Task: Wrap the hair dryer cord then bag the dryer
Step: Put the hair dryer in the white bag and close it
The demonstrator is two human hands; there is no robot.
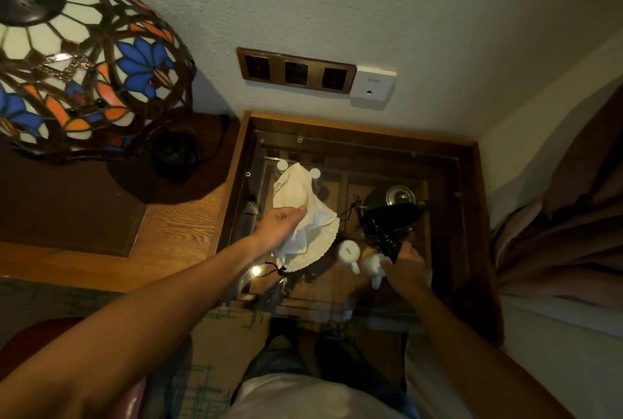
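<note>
White cloth bag [305,216] hangs bunched in the left hand [281,226] over the glass-topped cabinet's [470,162] left edge, ready to receive the black dryer [387,223], which the right hand [409,265] grips by its cord-wrapped handle just beside it.
</note>
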